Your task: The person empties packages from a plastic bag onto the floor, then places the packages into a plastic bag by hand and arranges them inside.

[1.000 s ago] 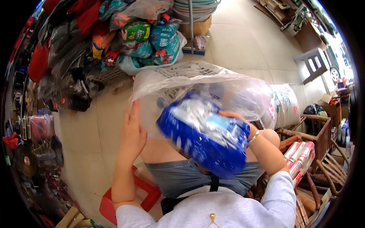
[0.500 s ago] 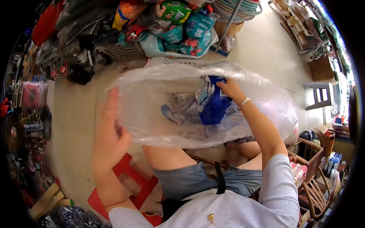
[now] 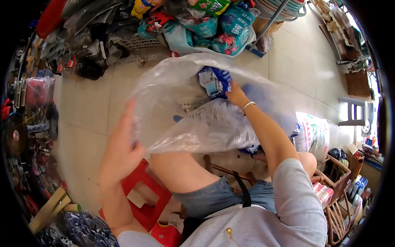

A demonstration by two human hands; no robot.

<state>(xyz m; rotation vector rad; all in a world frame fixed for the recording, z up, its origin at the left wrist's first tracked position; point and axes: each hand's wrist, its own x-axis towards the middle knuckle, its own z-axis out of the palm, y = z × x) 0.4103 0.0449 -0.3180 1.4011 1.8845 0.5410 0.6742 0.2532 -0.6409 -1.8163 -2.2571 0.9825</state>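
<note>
A large clear plastic bag (image 3: 197,138) with dark print lies open in front of my knees. My left hand (image 3: 121,144) is at the bag's left edge, blurred, with its fingers closed on the rim. My right hand (image 3: 238,95) reaches inside the bag's mouth, its fingers gripping a blue and white plastic package (image 3: 214,82). The package is near the far side of the bag, and part of it is hidden by folds.
A red stool (image 3: 158,197) stands at lower left. Wrapped goods in teal bags (image 3: 236,20) are piled beyond the bag. A white printed sack (image 3: 312,133) and a wooden chair (image 3: 337,181) are on the right. A grey stool (image 3: 353,112) stands farther off.
The blue package has gone from above my lap into the plastic bag, held by my right hand, and then farther away from me. The bag's mouth has opened wider, and my left hand has moved left.
</note>
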